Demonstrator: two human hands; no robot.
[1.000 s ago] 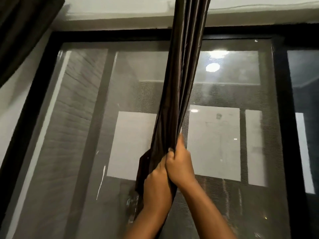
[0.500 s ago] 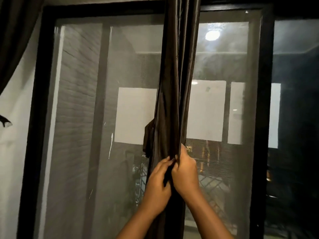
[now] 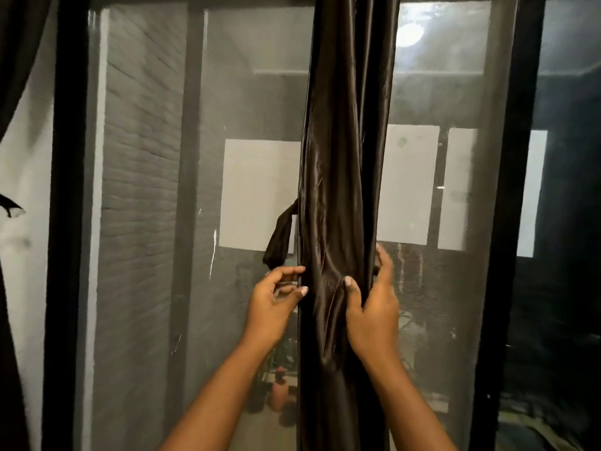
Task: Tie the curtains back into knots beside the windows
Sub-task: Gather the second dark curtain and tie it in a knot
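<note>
A dark brown satin curtain (image 3: 341,157) hangs bunched in a narrow column down the middle of the window (image 3: 146,190). My right hand (image 3: 370,307) clasps its right side, thumb across the front folds and fingers behind. My left hand (image 3: 276,304) is at the curtain's left edge, fingers curled, fingertips touching the fabric edge. A short loose strip of the same fabric (image 3: 281,237) sticks out to the left just above my left hand.
A black window frame post (image 3: 504,222) stands to the right and another (image 3: 65,222) to the left. A second dark curtain (image 3: 16,60) hangs at the far left against a white wall. The glass reflects a ceiling lamp (image 3: 409,34).
My hands were pressed together on the curtain; they have moved apart, the left to its left edge, the right to its right side. The view has tilted downward.
</note>
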